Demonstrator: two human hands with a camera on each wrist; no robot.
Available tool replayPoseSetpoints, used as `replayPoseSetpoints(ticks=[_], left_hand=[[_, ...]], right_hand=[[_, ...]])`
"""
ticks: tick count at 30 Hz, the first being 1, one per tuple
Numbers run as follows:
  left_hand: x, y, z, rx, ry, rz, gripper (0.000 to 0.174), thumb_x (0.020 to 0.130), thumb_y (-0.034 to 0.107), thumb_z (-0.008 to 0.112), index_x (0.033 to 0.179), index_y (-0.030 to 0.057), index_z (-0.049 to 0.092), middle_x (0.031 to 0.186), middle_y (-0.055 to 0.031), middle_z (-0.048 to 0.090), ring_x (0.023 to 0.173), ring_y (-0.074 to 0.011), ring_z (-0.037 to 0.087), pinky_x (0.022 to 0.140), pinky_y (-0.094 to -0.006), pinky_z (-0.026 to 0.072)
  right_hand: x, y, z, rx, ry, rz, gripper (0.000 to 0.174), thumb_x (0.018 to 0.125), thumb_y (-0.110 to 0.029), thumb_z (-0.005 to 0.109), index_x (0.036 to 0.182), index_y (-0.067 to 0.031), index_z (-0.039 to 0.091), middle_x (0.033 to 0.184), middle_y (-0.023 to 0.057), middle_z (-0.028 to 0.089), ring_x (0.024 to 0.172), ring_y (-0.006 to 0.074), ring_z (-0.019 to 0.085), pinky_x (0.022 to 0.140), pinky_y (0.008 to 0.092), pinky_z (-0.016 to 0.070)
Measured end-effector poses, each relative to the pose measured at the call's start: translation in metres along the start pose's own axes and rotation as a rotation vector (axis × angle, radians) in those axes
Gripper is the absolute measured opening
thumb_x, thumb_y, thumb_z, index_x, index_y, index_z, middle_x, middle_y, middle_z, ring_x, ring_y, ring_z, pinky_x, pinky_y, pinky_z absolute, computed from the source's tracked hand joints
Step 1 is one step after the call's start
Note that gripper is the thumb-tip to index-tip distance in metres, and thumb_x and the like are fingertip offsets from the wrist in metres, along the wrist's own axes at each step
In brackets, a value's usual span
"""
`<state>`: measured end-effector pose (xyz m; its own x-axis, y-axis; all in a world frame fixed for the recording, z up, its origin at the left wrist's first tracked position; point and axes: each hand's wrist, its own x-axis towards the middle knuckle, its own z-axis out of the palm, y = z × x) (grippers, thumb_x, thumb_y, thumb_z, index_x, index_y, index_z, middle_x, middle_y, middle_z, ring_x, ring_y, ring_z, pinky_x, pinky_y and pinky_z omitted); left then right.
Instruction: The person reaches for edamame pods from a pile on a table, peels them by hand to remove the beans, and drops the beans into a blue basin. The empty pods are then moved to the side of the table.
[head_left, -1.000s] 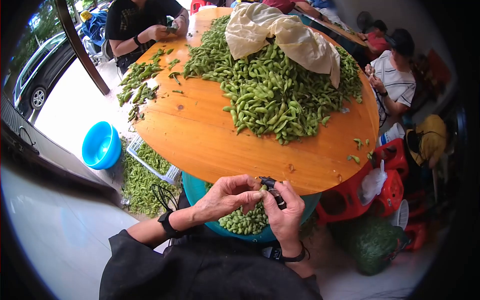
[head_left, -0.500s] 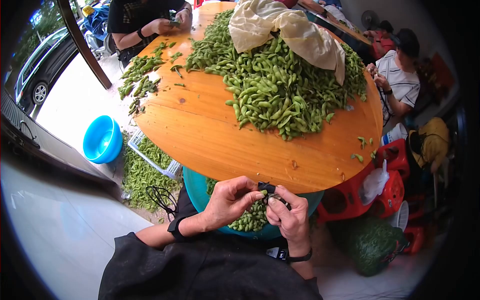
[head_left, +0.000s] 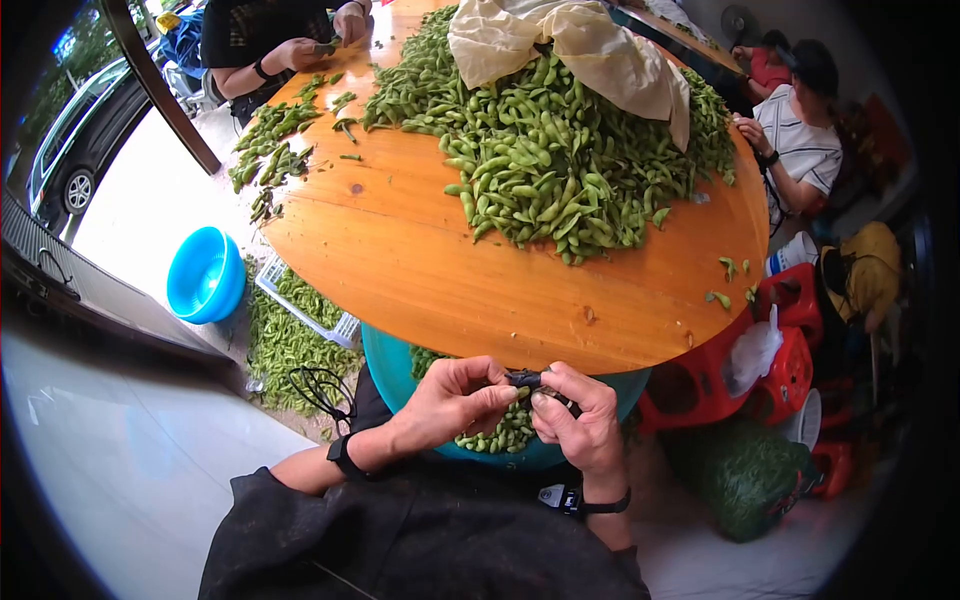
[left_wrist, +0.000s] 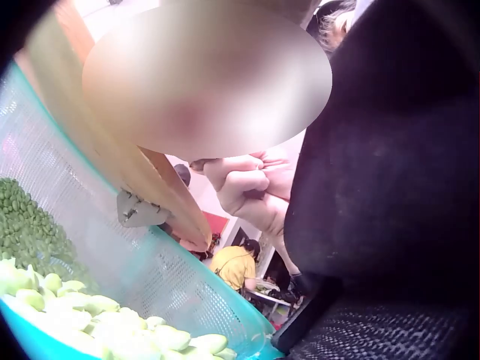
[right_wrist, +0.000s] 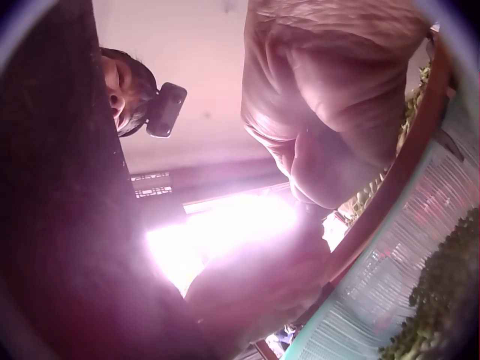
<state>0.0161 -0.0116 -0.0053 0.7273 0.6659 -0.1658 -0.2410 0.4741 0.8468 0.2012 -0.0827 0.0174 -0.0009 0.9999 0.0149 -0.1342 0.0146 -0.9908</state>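
Above a teal basket (head_left: 388, 372) holding shelled green beans (head_left: 505, 432), both hands meet at the table's near edge. The left hand (head_left: 447, 402) pinches a small green pod (head_left: 523, 393) between thumb and fingertips. The right hand (head_left: 583, 418) has its fingers curled round a small black object (head_left: 524, 379), its thumb close beside the pod. What the black object is, I cannot tell. In the right wrist view the right hand (right_wrist: 330, 97) shows curled fingers. The left wrist view has the basket (left_wrist: 187, 300) below the hands, with bright beans (left_wrist: 112, 322) in it.
A heap of pods (head_left: 560, 170) lies on the wooden table (head_left: 430, 270) under a cream cloth (head_left: 575, 55). Left on the floor are a blue basin (head_left: 206, 275), a white crate (head_left: 300, 310) and more pods. Red stools (head_left: 790, 370) stand right. Other people sit around the far side.
The hands stay together and have shifted slightly; the pod sits a little lower between them. Across the table, a person's hands have moved down toward the tabletop. The head view has shifted slightly.
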Motion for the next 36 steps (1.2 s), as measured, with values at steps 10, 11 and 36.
replayPoseSetpoints(ticks=[10,11,36], left_hand=[[0.001,-0.008,0.012,0.867,0.311,0.491,0.016,0.088,0.014,0.071,0.088,-0.0017,0.067,0.068,-0.0103,0.064,0.052,-0.0171,0.059,0.048,-0.0276,0.0446],[0.001,-0.008,0.012,0.899,0.313,0.563,0.017,0.086,0.01,0.073,0.092,-0.0036,0.065,0.07,-0.0145,0.063,0.055,-0.0222,0.062,0.05,-0.0309,0.0465],[0.0,0.001,-0.009,-0.08,-0.021,-0.074,0.026,0.102,0.02,0.052,0.115,0.0001,0.063,0.09,-0.0068,0.067,0.071,-0.0106,0.063,0.057,-0.0237,0.0514]], right_hand=[[-0.002,0.006,0.014,-0.477,0.157,-0.128,0.014,0.086,0.002,0.06,0.099,0.0056,0.061,0.079,0.0125,0.055,0.063,0.0239,0.059,0.055,0.0321,0.0458],[-0.002,0.003,0.018,-0.583,0.194,-0.186,0.016,0.084,0.002,0.061,0.099,0.0051,0.061,0.081,0.0148,0.055,0.066,0.0288,0.059,0.058,0.0349,0.047],[-0.005,0.011,0.013,-0.004,0.288,-0.008,0.017,0.092,0.0,0.058,0.107,0.0084,0.061,0.071,0.0017,0.052,0.054,0.0067,0.048,0.047,0.0234,0.0383]])
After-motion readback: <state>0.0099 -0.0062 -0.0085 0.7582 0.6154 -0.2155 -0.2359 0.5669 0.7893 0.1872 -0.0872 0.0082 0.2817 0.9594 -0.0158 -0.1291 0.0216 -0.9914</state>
